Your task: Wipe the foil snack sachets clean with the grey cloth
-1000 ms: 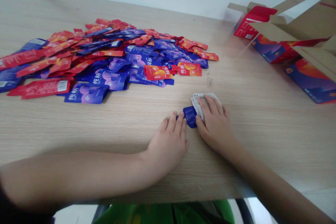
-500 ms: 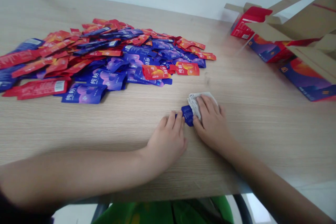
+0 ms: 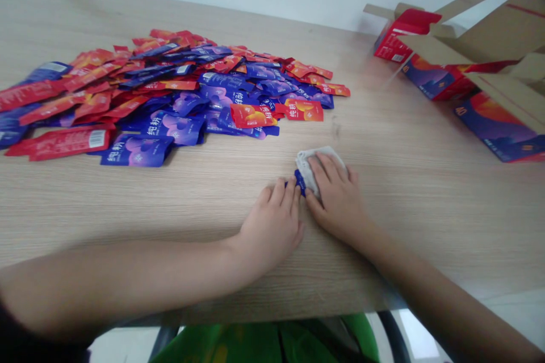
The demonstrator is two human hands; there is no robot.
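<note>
Just 1 blue packet (image 3: 300, 182) lay flat on the table (image 3: 128, 204), approx. centre of frame, slightly right, mostly hidden. 1 folded white cloth (image 3: 305, 168) covered its right part. My right hand (image 3: 338, 195) was half-open over the cloth, fingers a bit spread on top, thumb at the near edge, holding it. My left hand (image 3: 275, 218) had its fingers nearly straight & close tog., tips on the packet's left end; couldn't tell if pinched or only pressed. Upper left to upper centre: 1 big pile of red & blue packets (image 3: 183, 91), too overlapped for an exact no.; 2 red ones lay along its front right edge. Upper right: 3 open cartons (image 3: 500, 130), flaps up. Bottom centre: 1 green garment (image 3: 255, 343).
</note>
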